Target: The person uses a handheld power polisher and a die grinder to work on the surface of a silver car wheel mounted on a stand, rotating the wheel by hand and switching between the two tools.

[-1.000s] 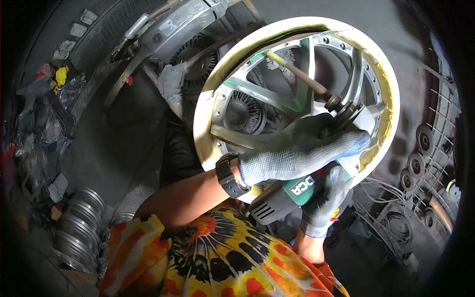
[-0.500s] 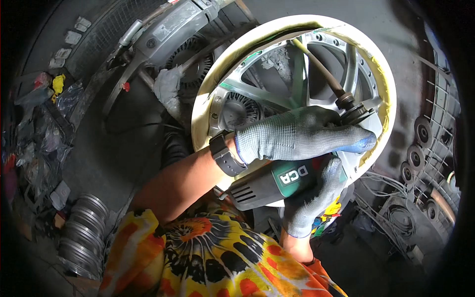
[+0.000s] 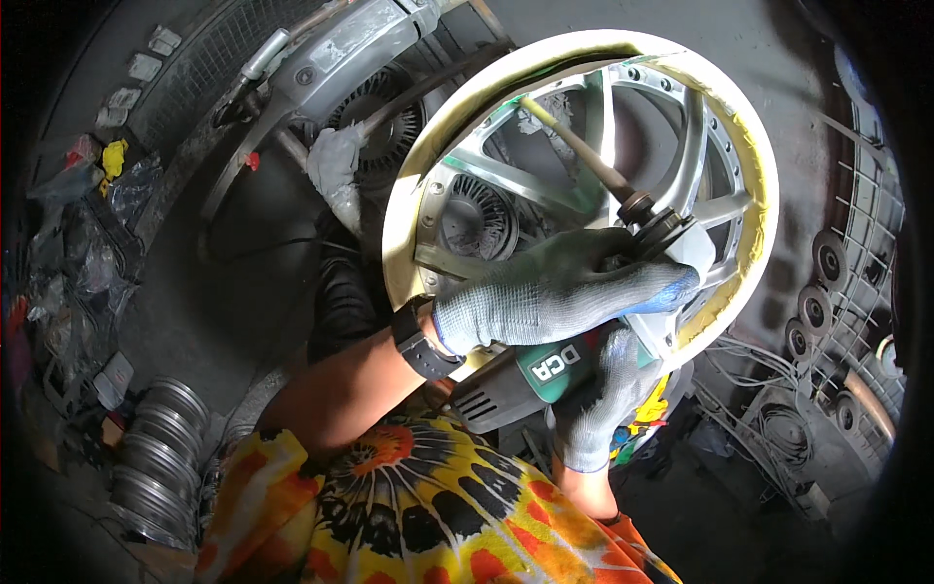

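A black and green angle grinder (image 3: 555, 370) with a silver head is held low over a silver wheel rim (image 3: 766, 175) with a pale yellow coated edge. From its head runs a long brown shaft (image 3: 579, 148), whose yellowish tip meets the upper left inner edge of the rim. My left hand (image 3: 550, 287), in a grey glove with a blue thumb area, is closed around the grinder's head end. Also gloved in grey, my right hand (image 3: 605, 404) is wrapped round the grinder's body from below. The palm sides of both hands are hidden.
Behind the rim, at upper left, stand a grey metal machine arm (image 3: 341, 63) and a dark finned wheel (image 3: 379, 146). Stacked silver rims (image 3: 161, 457) are at lower left, below a heap of plastic bags (image 3: 88, 263). Round discs (image 3: 827, 258) and a wire rack (image 3: 866, 224) line the right.
The grinder and both hands have shifted left, the left hand also slightly down. Its shaft tip has moved left along the rim's inner edge. My grip stays on the grinder.
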`<act>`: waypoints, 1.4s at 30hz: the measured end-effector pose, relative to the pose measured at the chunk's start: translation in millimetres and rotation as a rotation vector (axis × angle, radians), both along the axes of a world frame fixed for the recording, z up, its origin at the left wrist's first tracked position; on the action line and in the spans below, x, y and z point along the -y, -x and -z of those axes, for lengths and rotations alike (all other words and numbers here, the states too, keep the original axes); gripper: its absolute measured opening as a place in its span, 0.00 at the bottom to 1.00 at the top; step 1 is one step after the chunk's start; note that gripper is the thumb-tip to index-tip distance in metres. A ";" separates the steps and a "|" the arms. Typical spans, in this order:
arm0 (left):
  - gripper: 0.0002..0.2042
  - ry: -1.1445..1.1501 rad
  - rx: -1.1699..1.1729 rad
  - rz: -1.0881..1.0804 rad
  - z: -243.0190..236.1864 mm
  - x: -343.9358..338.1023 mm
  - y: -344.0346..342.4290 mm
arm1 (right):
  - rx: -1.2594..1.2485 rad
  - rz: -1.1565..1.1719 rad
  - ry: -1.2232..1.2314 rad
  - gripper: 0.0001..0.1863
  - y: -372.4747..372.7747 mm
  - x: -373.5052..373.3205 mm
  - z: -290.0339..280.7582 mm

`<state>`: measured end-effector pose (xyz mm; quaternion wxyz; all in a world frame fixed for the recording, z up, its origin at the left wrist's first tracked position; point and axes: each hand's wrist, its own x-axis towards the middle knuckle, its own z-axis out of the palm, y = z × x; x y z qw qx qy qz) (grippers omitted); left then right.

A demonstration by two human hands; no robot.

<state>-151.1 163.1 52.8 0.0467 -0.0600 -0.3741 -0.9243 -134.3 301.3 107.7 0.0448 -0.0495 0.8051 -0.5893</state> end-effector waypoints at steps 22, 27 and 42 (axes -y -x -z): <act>0.19 -0.210 0.129 -0.098 -9.2 -25.7 3.4 | 0.011 -0.233 -0.250 0.25 27.6 -13.3 -23.1; 0.21 -0.248 -0.015 0.000 -15.1 -12.8 17.8 | 0.117 -0.118 0.037 0.22 31.4 -26.1 -8.5; 0.19 -0.186 0.147 -0.130 -13.4 -25.2 -3.3 | 0.183 -0.170 -0.096 0.46 35.9 -15.7 -26.6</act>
